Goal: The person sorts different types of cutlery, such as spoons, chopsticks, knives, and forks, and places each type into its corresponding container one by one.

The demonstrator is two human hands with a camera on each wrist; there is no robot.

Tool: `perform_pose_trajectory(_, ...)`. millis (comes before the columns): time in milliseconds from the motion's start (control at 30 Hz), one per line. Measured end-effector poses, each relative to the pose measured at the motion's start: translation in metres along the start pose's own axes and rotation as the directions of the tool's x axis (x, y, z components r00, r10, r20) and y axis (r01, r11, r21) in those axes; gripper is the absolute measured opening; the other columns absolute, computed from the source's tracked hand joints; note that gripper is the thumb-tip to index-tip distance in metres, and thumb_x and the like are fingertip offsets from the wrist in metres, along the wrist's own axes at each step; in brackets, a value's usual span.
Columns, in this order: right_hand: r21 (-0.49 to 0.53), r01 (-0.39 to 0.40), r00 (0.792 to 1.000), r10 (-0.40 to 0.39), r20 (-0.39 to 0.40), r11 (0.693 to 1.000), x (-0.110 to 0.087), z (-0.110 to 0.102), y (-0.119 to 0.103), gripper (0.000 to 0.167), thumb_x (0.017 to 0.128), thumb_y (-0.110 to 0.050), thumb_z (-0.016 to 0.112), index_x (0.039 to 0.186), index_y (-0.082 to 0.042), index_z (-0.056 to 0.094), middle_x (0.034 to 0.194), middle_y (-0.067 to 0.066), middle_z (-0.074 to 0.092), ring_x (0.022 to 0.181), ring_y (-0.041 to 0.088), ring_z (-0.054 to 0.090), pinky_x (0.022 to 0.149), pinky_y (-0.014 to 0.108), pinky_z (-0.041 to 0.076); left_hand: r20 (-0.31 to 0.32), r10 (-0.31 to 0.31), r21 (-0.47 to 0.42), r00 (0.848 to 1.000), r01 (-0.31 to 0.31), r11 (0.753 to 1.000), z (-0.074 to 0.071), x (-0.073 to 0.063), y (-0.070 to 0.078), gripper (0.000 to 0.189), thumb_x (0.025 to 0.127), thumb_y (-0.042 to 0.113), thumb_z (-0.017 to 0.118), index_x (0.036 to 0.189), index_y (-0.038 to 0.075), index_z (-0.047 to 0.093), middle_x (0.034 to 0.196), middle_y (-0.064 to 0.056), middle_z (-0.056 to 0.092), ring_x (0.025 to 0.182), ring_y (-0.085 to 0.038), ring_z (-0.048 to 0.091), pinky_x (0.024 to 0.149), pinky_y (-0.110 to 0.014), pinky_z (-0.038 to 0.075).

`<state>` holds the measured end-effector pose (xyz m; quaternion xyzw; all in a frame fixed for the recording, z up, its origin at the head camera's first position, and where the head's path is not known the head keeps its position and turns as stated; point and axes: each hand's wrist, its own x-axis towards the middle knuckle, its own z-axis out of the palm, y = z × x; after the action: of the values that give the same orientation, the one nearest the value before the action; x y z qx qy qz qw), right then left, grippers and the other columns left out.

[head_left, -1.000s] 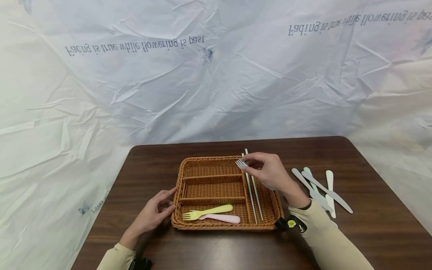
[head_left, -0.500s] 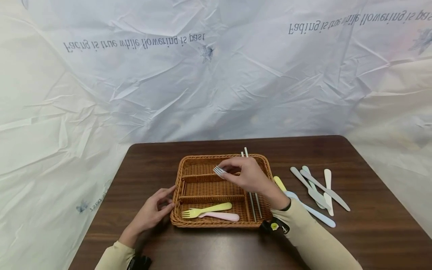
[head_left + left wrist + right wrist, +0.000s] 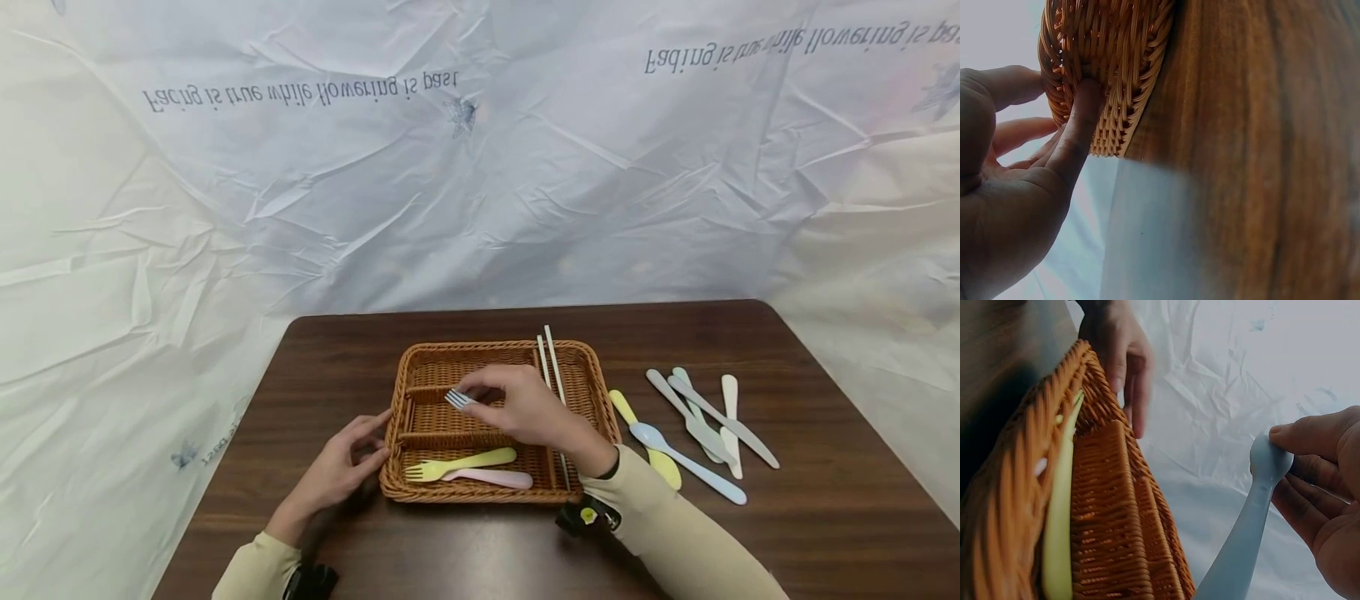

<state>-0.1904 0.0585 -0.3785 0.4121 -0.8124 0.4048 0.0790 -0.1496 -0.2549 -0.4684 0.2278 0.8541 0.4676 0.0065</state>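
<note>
In the head view my right hand (image 3: 517,404) is over the wicker basket (image 3: 396,467), pinching a light blue fork (image 3: 457,399) near its tines. The right wrist view shows the handle of this fork (image 3: 1235,550) slanting down from the fingertips. My left hand (image 3: 337,462) touches the basket's left side with index finger and thumb, the other fingers loosely bent. Its thumb (image 3: 1082,119) lies against the woven outer wall in the left wrist view. A yellow fork (image 3: 480,460) and a pink-handled utensil (image 3: 498,478) lie in the front compartment. White chopsticks (image 3: 555,367) lie in the right compartment, partly hidden behind my right hand.
Right of the basket lie a yellow utensil (image 3: 622,406) and a light blue spoon (image 3: 693,469) crossing it. Farther right, several pale knives (image 3: 738,429) overlap on the dark wooden table (image 3: 840,467). White printed sheeting (image 3: 480,208) hangs behind the table.
My right hand has moved left and toward me with the fork, from over the chopsticks to above the middle compartment. The spoon on the right has come into view. My left hand stays put.
</note>
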Motion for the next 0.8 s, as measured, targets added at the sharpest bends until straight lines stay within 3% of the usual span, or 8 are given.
perform_pose_trajectory(367, 0.051, -0.003, 0.999, 0.001, 0.048, 0.999, 0.006, 0.015, -0.006, 0.024, 0.086, -0.01, 0.075, 0.109, -0.007, 0.07, 0.096, 0.003, 0.073, 0.084, 0.007, 0.067, 0.072, 0.017, 0.053, 0.005, -0.016, -0.021, 1.0, 0.016, 1.0, 0.0, 0.001, 0.0, 0.056, 0.095, 0.007, 0.063, 0.147, 0.004, 0.043, 0.12, -0.014, 0.055, 0.09, -0.007, 0.063, 0.066, -0.023, 0.053)
perform_pose_trajectory(633, -0.1, 0.017, 0.993, -0.005, 0.119, 0.995, 0.005, 0.016, -0.008, 0.028, 0.089, -0.025, 0.072, 0.115, -0.014, 0.069, 0.113, -0.001, 0.069, 0.101, 0.012, 0.065, 0.085, 0.029, 0.052, 0.003, -0.009, 0.009, 1.0, 0.009, 1.0, 0.0, 0.001, 0.0, 0.056, 0.094, 0.008, 0.064, 0.147, 0.004, 0.043, 0.119, -0.013, 0.055, 0.089, -0.006, 0.063, 0.063, -0.023, 0.052)
perform_pose_trajectory(800, -0.043, 0.007, 0.995, -0.002, 0.097, 0.999, 0.003, 0.015, -0.005, 0.029, 0.09, -0.022, 0.072, 0.116, -0.012, 0.068, 0.113, 0.002, 0.068, 0.097, 0.017, 0.066, 0.083, 0.031, 0.054, 0.001, -0.002, 0.009, 1.0, 0.002, 1.0, 0.0, 0.001, -0.001, 0.056, 0.094, 0.007, 0.064, 0.146, 0.001, 0.043, 0.12, -0.015, 0.055, 0.089, -0.006, 0.063, 0.065, -0.023, 0.053)
